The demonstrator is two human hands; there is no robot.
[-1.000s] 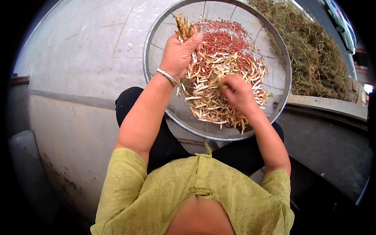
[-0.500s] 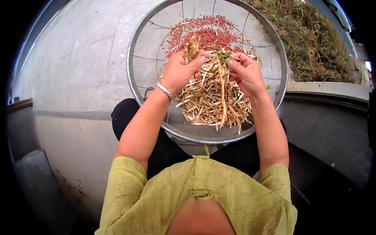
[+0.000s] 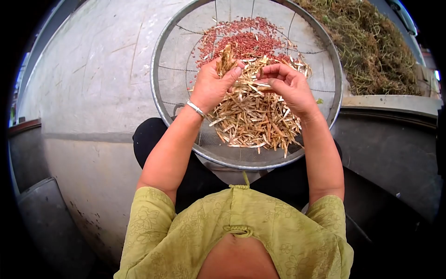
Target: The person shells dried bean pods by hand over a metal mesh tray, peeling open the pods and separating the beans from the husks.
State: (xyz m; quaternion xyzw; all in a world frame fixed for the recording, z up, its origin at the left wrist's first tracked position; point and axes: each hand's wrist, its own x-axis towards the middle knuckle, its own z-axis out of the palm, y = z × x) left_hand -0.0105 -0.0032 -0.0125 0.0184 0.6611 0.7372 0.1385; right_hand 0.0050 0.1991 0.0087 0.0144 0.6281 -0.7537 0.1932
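Observation:
Over a round mesh sieve (image 3: 159, 88) with a metal rim, both hands work above a heap of dry, split bean pods (image 3: 260, 118). My left hand (image 3: 211, 86), with a silver bangle at its wrist, is closed around a bunch of brown dry pods (image 3: 227, 59) that sticks up past the thumb. To its right, my right hand (image 3: 290, 88) is pinched over the heap, with a pale dry pod (image 3: 263, 87) at its fingertips. Red beans (image 3: 253, 43) lie spread across the sieve's far half, beyond the pods.
The sieve rests across my dark-clad knees (image 3: 151, 139). A pile of dried bean plants (image 3: 371, 51) lies at the upper right, behind a pale ledge (image 3: 390, 103). To the left is a light concrete floor (image 3: 93, 69). A dark panel (image 3: 49, 214) stands at the lower left.
The green leaf and long stalk-like piece have left my right hand's fingers. That hand has turned and shifted slightly toward the left hand, which still grips its bunch.

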